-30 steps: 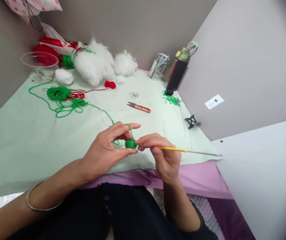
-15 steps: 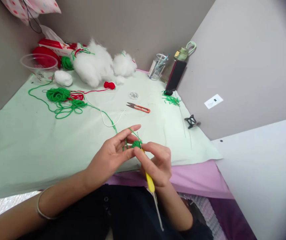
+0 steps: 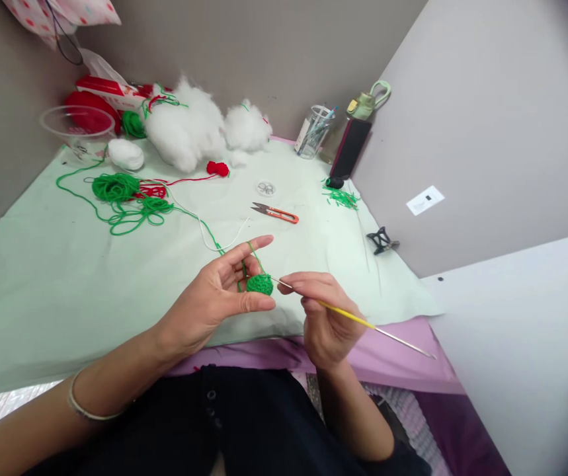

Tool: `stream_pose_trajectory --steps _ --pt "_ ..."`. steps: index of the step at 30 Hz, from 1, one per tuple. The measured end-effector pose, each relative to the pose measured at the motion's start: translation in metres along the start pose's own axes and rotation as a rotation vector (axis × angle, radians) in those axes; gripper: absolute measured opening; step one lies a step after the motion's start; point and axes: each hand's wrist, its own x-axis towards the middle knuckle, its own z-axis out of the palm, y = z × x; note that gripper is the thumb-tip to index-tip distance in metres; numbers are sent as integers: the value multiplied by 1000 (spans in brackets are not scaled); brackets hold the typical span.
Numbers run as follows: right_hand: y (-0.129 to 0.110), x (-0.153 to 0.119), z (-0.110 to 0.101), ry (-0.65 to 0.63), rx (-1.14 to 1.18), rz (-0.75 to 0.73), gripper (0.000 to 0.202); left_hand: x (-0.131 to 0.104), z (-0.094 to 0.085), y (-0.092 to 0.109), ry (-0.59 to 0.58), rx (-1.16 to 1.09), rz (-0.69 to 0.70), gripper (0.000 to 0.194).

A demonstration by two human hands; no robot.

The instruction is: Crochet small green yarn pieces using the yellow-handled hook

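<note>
Your right hand [image 3: 333, 320] has swung the yellow hook [image 3: 348, 314] from pointing back at you to slanting out rightward, gripped in its fingers. Your left hand [image 3: 209, 291] pinches the green crochet piece [image 3: 260, 285] at the tip; a rounded body is formed, green yarn [image 3: 115, 188] attached, what's left unclear.

Yours: two hands [image 3: 199, 301], one hook [image 3: 346, 313], one green crochet piece [image 3: 260, 285].
You face one snips [image 3: 282, 214], two large fluff heaps [image 3: 184, 132], one bottle [image 3: 362, 106].
</note>
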Motion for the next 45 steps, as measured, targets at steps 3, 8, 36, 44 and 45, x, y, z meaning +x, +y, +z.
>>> stream_pose_trajectory --steps 3,8,36,44,45 --pt "0 2 -1 45 82 69 22 0 -3 3 -1 48 29 71" --pt "3 6 -2 71 308 224 16 3 -10 7 -74 83 -2 54" --pt "2 15 -5 93 569 525 14 6 -19 5 -243 -27 -97 35" --pt "-1 8 3 -30 265 240 17 7 -10 1 -107 231 72 54" --pt "-1 8 4 -40 207 202 18 7 -9 0 -92 250 101 55"
